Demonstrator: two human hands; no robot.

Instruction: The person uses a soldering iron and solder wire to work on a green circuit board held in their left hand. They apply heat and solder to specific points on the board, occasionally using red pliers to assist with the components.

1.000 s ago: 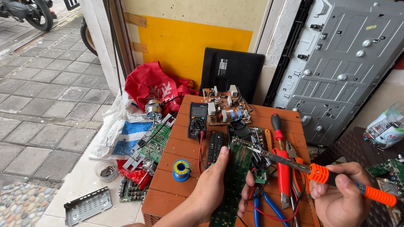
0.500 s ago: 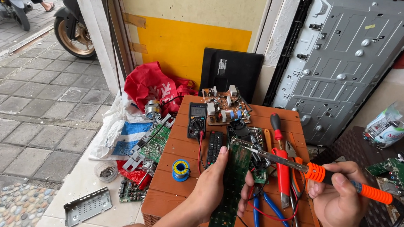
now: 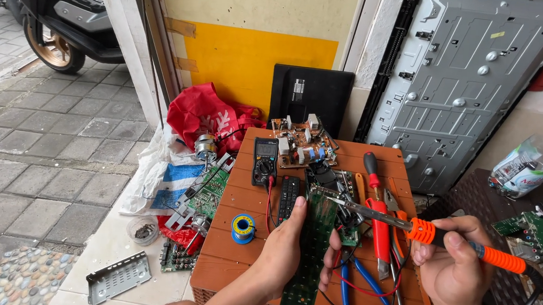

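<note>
On the orange-brown plastic bench (image 3: 236, 260), the long narrow green circuit board (image 3: 309, 267) lies just right of the blue solder spool (image 3: 243, 227), left hand (image 3: 286, 248) clasped around it. Right hand (image 3: 454, 270) grips the orange-handled soldering iron (image 3: 434, 235), its tip touching the board's upper end; soldering looks underway, not finished.

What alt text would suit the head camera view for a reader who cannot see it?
A person's left hand steadies a long narrow green circuit board on a brown plastic table, while the right hand holds an orange-handled soldering iron to it. A small blue spool of solder wire and a black multimeter lie nearby.
</note>
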